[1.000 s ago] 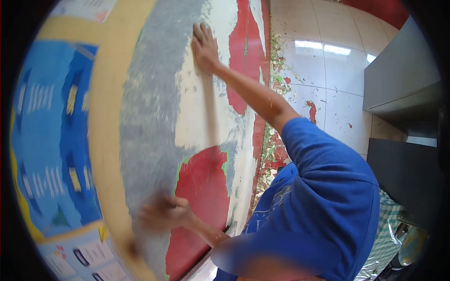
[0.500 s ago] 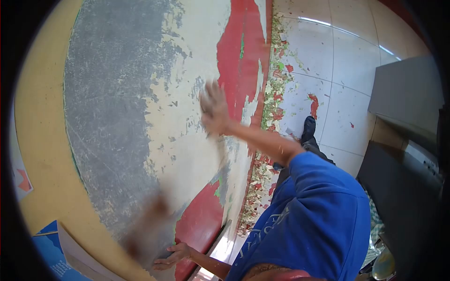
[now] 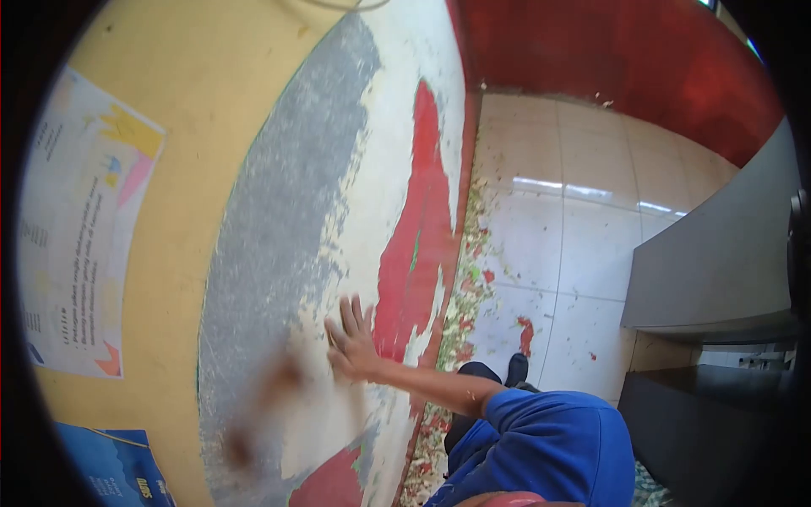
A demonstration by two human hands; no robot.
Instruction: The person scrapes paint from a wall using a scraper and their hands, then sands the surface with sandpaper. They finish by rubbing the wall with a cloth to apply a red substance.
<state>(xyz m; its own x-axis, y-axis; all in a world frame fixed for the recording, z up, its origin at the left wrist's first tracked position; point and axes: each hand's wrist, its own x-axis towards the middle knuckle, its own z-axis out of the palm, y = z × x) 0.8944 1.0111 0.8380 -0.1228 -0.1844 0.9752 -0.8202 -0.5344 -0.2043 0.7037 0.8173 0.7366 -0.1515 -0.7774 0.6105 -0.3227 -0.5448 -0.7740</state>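
My right hand (image 3: 355, 346) lies with its fingers spread against the wall. It touches a cream and white scraped band (image 3: 397, 177), beside a long patch of red paint (image 3: 414, 253). No tool shows in it. To its left is a wide grey patch (image 3: 262, 245) with a ragged, flaking border. Below, a second red patch (image 3: 334, 482) reaches the lower edge of the view. My left hand is out of view. A blurred brown smear covers part of the grey area, and I cannot make out what it is.
Peeled flakes (image 3: 465, 313) line the wall's base on the white tiles (image 3: 583, 237). My dark shoe (image 3: 518, 369) stands close by. Grey furniture (image 3: 718, 245) is at the right, a red wall (image 3: 608, 76) behind. A paper poster (image 3: 93, 228) and blue sheet (image 3: 110, 465) hang left.
My view has swung, bringing the posters and the red wall further into sight. My left hand, earlier low near the red patch, has left the view. My right hand stays flat at the wall.
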